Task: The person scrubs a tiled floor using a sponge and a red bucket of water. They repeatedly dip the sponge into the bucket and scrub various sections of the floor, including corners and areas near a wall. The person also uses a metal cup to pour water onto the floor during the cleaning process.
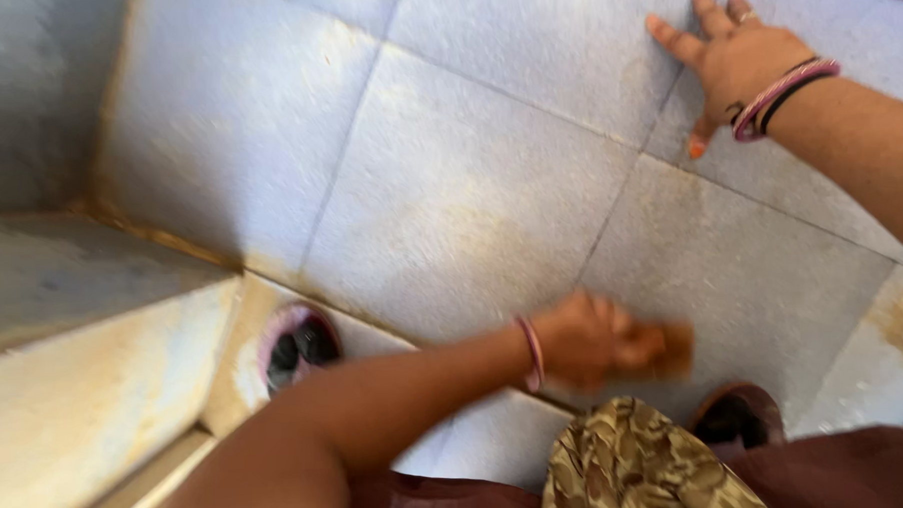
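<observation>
Fingers of left hand closed on brown scrub pad, likely light, soft, gripped along near edge; right hand splayed flat, holding nothing, on tiled floor.

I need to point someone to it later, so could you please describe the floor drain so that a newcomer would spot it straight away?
Start at the grey tiled floor and follow it to the lower left, where it meets the pale stone step. There, just beyond the left forearm, sits the drain. It is the only round thing set into the floor, a dark hole with a pinkish ring, among square tiles.
</observation>
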